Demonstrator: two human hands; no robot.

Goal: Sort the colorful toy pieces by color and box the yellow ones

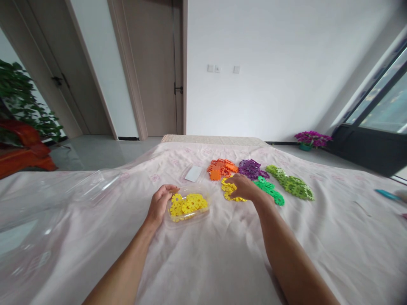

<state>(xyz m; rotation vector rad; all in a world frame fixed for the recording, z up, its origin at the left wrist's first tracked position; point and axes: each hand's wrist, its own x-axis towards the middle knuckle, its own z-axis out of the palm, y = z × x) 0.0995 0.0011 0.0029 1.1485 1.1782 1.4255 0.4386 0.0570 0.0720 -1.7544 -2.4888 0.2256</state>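
Observation:
A clear plastic box (188, 220) holds a heap of yellow flower-shaped plastic discs (190, 204). At its left side my left hand (160, 205) grips the rim between thumb and fingers. My right hand (243, 187) hovers low over a smaller pile of yellow discs (228, 191), fingers apart and pointing left; its palm side is hidden. Just behind that pile lie orange pieces (216, 171) and purple pieces (249, 168). Green discs (272, 193) spread out to the right of my right hand, partly behind the wrist.
Lime-green pieces (294, 186) lie farther right. A clear lid with a white label (193, 173) rests behind the box. More clear plastic containers (95, 186) stand at the left. A blue object (386, 195) lies at the right on the rumpled pink cloth (210, 262).

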